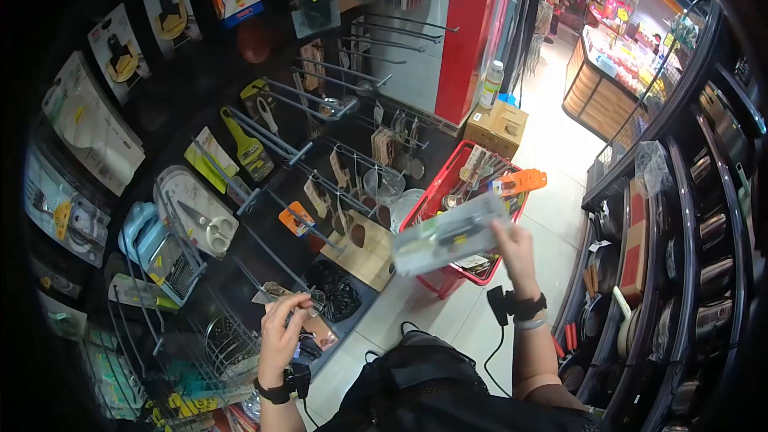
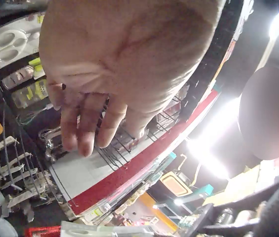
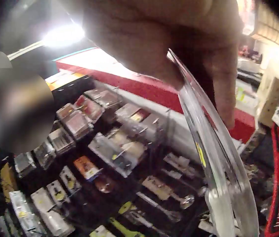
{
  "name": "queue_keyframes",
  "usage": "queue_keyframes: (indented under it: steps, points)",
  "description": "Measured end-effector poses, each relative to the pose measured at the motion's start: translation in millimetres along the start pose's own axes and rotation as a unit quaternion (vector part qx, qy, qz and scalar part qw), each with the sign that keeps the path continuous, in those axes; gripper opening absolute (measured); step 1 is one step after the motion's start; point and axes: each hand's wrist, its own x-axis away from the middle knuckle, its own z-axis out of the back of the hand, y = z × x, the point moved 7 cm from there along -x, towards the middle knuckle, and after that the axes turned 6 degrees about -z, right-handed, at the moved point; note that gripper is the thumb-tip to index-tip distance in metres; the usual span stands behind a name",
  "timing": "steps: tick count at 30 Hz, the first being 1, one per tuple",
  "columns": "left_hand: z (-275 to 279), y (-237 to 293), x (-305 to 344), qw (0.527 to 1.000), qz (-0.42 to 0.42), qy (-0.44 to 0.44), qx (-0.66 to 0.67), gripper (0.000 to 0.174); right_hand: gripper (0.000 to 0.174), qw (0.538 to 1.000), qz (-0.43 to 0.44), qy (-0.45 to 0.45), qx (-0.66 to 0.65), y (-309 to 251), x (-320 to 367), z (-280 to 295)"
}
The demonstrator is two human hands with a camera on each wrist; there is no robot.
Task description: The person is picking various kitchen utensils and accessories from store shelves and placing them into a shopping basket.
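Note:
My right hand [image 1: 516, 254] pinches the edge of a long, flat package in clear plastic [image 1: 444, 238], with a pale item and a small yellow label inside. The package is blurred in the head view and overlaps the red shopping basket [image 1: 430, 194]. Edge-on in the right wrist view, the plastic [image 3: 213, 158] hangs between thumb and fingers. My left hand [image 1: 282, 334] is over the lower display hooks, by a small clear item at its fingertips. Its palm [image 2: 129, 54] and loosely bent fingers show nothing held in the left wrist view.
Packaged kitchen tools hang on the black wall at left, including scissors [image 1: 214, 228] and a green-handled tool [image 1: 244, 140]. Metal hooks [image 1: 272, 140] stick out from it. Behind the basket stands a cardboard box [image 1: 498, 126] with a bottle [image 1: 491, 84]. Pan shelves [image 1: 676, 192] line the right.

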Motion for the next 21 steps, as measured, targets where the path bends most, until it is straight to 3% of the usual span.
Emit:
queue_keyframes:
  steps: [3, 5, 10, 13, 17, 18, 20, 21]
  points:
    - [-1, -10, 7, 0.999, 0.028, -0.006, -0.020, 0.018, 0.034, 0.996, -0.020, 0.054, -0.066, 56, -28, 28]
    - [-2, -14, 8, 0.998, 0.050, -0.006, -0.033, 0.018, 0.032, 0.983, -0.037, 0.150, -0.098, 104, -44, 42]
    - [5, -11, 10, 0.994, 0.070, 0.009, -0.089, 0.016, 0.033, 0.963, -0.102, 0.235, -0.085, 178, -54, 32]
    - [7, -17, 14, 0.992, 0.074, 0.016, -0.098, 0.015, 0.034, 0.954, -0.107, 0.279, -0.008, 247, -71, 38]
    - [12, -22, 21, 0.992, 0.073, 0.038, -0.094, 0.017, 0.036, 0.945, -0.133, 0.298, 0.012, 275, -64, 33]
    - [16, -25, 24, 0.991, 0.079, 0.043, -0.103, 0.016, 0.043, 0.949, -0.146, 0.271, 0.064, 306, -74, 42]
    - [26, -34, 31, 0.985, 0.095, 0.072, -0.125, 0.016, 0.039, 0.916, -0.102, 0.292, 0.257, 328, -78, 61]
    - [31, -42, 35, 0.984, 0.109, 0.105, -0.091, 0.015, 0.038, 0.931, -0.080, 0.301, 0.190, 327, -74, 62]
